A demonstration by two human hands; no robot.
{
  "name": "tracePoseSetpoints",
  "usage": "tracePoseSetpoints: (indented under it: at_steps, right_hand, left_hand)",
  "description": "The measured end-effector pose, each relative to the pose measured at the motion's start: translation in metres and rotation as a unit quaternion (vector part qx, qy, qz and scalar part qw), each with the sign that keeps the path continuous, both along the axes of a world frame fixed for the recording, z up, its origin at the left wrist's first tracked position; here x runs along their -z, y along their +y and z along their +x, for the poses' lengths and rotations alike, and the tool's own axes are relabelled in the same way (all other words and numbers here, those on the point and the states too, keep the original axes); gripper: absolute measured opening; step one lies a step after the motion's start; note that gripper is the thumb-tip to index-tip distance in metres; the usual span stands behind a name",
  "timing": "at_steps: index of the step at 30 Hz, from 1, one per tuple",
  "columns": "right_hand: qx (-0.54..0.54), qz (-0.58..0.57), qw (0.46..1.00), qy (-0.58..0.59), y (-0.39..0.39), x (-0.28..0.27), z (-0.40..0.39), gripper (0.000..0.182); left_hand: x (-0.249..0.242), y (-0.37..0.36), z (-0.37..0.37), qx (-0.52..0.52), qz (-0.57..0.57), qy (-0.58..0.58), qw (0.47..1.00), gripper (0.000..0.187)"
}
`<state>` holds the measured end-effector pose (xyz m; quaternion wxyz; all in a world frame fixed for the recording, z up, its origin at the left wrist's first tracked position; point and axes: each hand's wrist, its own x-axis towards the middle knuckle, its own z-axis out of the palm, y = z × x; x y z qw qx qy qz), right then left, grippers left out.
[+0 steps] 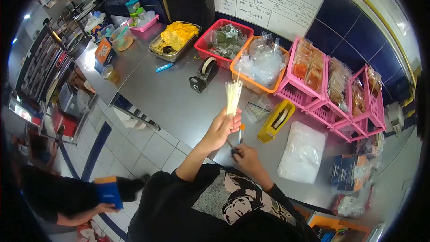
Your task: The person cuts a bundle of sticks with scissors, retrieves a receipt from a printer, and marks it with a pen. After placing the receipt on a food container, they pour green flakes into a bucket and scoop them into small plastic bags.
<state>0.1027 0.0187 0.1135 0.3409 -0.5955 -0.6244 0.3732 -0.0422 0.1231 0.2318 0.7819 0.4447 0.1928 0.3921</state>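
My left hand [220,132] is closed around the lower part of a bundle of thin pale sticks [233,96], held upright above the metal counter [163,107]. My right hand [246,156] is closed on a dark-handled tool [234,151], whose narrow end points toward my left wrist; it looks like scissors or a knife, partly hidden by the fingers. Beyond the hands, a clear box [258,109] with small items sits beside a yellow tape dispenser [275,122]. A black tape dispenser [204,75] stands left of the bundle.
At the back are a tray of yellow food [174,38], a red basket [224,40], an orange basket [260,65] and pink racks [313,74] of packets. White plastic sheets [303,152] lie right. Another person [67,195] is at lower left, holding a blue and orange item.
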Motion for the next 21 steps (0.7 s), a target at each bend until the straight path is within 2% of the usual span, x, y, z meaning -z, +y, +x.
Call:
tracePoseSetpoints:
  at_steps: [1, 3, 4, 6, 7, 9, 10, 11, 12, 13, 15, 16, 20, 21]
  right_hand:
    - [0.006, -0.002, 1.000, 0.003, 0.005, 0.007, -0.011, 0.012]
    - [-0.013, 0.067, 0.966, -0.248, 0.020, 0.020, -0.028, 0.018]
    - [-0.007, 0.065, 0.967, -0.247, 0.031, 0.030, -0.034, 0.018]
    - [0.001, 0.039, 0.910, -0.412, 0.053, 0.044, -0.038, 0.017]
    - [0.006, 0.039, 0.910, -0.412, 0.061, 0.032, -0.033, 0.017]
    - [0.021, 0.038, 0.953, -0.299, 0.072, -0.002, -0.020, 0.020]
    - [0.022, 0.038, 0.953, -0.300, 0.078, -0.027, -0.014, 0.020]
    - [0.095, 0.085, 0.989, -0.070, 0.080, -0.056, -0.008, 0.021]
    - [0.165, 0.126, 0.964, 0.163, 0.080, -0.081, -0.004, 0.022]
    - [0.169, 0.123, 0.964, 0.163, 0.081, -0.103, -0.002, 0.022]
    - [0.134, 0.139, 0.931, 0.308, 0.084, -0.135, 0.001, 0.024]
    - [0.117, 0.143, 0.931, 0.314, 0.087, -0.139, 0.001, 0.022]
    - [0.105, 0.105, 0.925, 0.350, 0.090, -0.129, 0.015, 0.017]
    - [0.078, 0.083, 0.906, 0.407, 0.088, -0.130, 0.019, 0.014]
  left_hand:
    - [-0.001, 0.001, 0.000, 0.006, -0.002, 0.003, 1.000, 0.023]
    - [-0.003, 0.003, 0.003, -0.029, 0.035, 0.024, 0.999, 0.023]
    - [-0.005, 0.004, 0.006, -0.038, 0.048, 0.022, 0.998, 0.022]
    - [-0.009, 0.004, 0.011, -0.055, 0.085, 0.048, 0.994, 0.023]
    - [-0.011, 0.005, 0.012, -0.078, 0.123, 0.072, 0.987, 0.024]
    - [-0.013, 0.006, 0.014, -0.093, 0.160, 0.105, 0.977, 0.026]
    - [-0.013, 0.007, 0.015, -0.112, 0.192, 0.137, 0.965, 0.027]
    - [-0.009, 0.009, 0.017, -0.110, 0.190, 0.137, 0.966, 0.027]
    - [-0.001, 0.012, 0.018, -0.130, 0.229, 0.177, 0.948, 0.028]
    - [0.004, 0.012, 0.020, -0.149, 0.267, 0.217, 0.927, 0.029]
    - [0.004, 0.011, 0.030, -0.170, 0.282, 0.210, 0.921, 0.029]
    - [0.003, 0.011, 0.034, -0.197, 0.297, 0.203, 0.912, 0.028]
    - [-0.015, 0.011, 0.032, -0.167, 0.321, 0.225, 0.905, 0.028]
    - [-0.016, 0.012, 0.030, -0.115, 0.281, 0.185, 0.935, 0.028]
